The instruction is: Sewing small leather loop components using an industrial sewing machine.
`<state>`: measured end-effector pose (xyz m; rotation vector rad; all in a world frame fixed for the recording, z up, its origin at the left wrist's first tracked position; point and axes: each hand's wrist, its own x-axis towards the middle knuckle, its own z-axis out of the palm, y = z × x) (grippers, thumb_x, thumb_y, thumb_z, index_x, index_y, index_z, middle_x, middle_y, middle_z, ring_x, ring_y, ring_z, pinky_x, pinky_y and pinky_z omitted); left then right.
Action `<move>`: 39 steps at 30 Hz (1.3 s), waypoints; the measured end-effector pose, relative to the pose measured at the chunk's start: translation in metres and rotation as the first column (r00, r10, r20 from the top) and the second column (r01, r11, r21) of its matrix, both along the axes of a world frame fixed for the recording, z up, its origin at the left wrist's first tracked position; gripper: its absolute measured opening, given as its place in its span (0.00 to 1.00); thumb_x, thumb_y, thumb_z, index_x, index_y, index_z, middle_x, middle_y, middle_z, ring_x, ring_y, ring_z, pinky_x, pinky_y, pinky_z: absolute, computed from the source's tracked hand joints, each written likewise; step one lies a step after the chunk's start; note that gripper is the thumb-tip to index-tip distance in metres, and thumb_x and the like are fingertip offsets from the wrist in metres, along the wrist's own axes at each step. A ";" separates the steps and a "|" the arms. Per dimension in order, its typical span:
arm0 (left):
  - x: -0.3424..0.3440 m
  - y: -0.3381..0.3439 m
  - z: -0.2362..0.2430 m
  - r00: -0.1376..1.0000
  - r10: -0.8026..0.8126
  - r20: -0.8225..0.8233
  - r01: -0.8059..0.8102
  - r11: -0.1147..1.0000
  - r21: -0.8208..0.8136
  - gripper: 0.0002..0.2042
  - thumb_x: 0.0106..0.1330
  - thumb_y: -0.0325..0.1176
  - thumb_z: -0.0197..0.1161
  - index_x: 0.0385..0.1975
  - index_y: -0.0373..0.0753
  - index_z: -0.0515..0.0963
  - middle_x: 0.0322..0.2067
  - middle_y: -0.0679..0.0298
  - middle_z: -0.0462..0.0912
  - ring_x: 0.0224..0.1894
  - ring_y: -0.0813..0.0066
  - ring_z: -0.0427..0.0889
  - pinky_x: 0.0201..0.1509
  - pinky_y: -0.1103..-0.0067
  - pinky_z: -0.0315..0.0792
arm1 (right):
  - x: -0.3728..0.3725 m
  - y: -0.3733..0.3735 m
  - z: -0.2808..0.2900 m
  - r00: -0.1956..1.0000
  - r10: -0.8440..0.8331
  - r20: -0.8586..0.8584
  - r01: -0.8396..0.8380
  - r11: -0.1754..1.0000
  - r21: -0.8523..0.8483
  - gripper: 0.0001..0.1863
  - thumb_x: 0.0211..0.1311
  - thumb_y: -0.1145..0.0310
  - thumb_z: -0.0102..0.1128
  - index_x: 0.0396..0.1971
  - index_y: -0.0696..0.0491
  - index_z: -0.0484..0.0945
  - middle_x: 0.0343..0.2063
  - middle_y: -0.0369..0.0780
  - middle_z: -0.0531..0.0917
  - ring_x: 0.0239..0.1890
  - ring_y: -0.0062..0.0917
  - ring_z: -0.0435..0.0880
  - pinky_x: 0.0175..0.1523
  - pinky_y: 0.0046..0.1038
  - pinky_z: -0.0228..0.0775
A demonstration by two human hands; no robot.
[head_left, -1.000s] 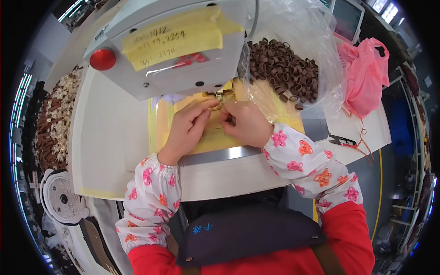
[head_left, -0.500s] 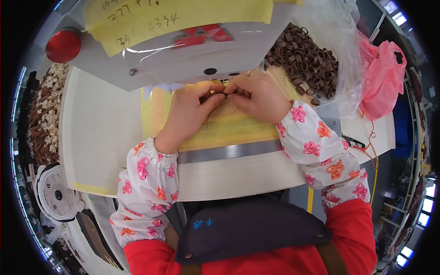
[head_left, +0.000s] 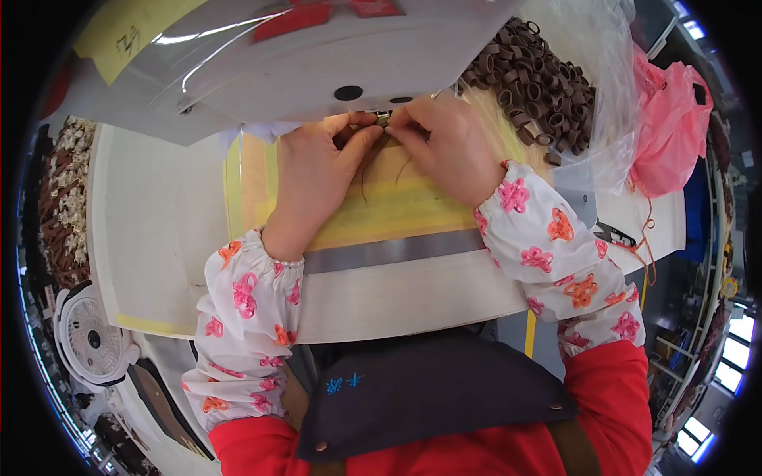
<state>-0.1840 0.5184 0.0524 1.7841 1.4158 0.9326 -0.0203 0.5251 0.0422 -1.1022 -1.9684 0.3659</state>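
My left hand (head_left: pixel 313 170) and my right hand (head_left: pixel 452 147) meet under the head of a grey-white sewing machine (head_left: pixel 317 67). Thumbs and fingertips of both pinch a small dark brown piece (head_left: pixel 384 129) right by the metal presser foot area. Most of that piece is covered by my fingers, so its shape does not show. Dark thread ends (head_left: pixel 364 181) trail from it over the yellow-taped work surface (head_left: pixel 397 214). White flowered sleeve covers reach up to both wrists.
Many brown loops (head_left: pixel 548 95) lie heaped right of the machine on clear plastic (head_left: pixel 615 131). Beyond hangs a pink plastic bag (head_left: pixel 671 135). Black thread snips (head_left: pixel 614 236) rest near the table's right edge. At left are a white fan (head_left: pixel 94 337) and piled brown strips (head_left: pixel 67 214).
The view has shifted, and the machine head now fills more of the upper left. My hands sit slightly farther forward, closer to the needle area, still pinching together; the thread ends hang more plainly.
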 end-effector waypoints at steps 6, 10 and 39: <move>0.002 0.004 -0.006 0.997 0.076 0.029 -0.073 0.993 -0.096 0.12 0.54 0.35 0.62 0.32 0.32 0.79 0.23 0.62 0.81 0.25 0.83 0.76 0.32 0.86 0.69 | 0.000 0.002 0.002 0.995 -0.028 -0.098 0.019 0.995 -0.093 0.05 0.44 0.75 0.60 0.22 0.60 0.76 0.19 0.44 0.76 0.22 0.33 0.75 0.27 0.29 0.66; 0.004 0.006 -0.003 0.995 0.096 -0.008 -0.096 0.985 -0.142 0.13 0.54 0.36 0.63 0.33 0.32 0.79 0.26 0.64 0.82 0.27 0.85 0.76 0.35 0.87 0.69 | 0.000 0.003 0.001 0.995 -0.035 -0.095 0.032 0.999 -0.035 0.02 0.43 0.79 0.56 0.19 0.61 0.73 0.18 0.45 0.75 0.22 0.38 0.75 0.27 0.32 0.66; -0.006 0.015 -0.018 0.997 -0.001 -0.073 0.015 0.982 0.189 0.12 0.54 0.39 0.63 0.21 0.35 0.75 0.10 0.72 0.65 0.14 0.87 0.59 0.17 0.83 0.54 | 0.001 0.007 0.013 0.999 -0.036 -0.028 0.030 0.984 -0.176 0.05 0.42 0.78 0.59 0.18 0.61 0.72 0.16 0.45 0.76 0.19 0.36 0.76 0.25 0.30 0.67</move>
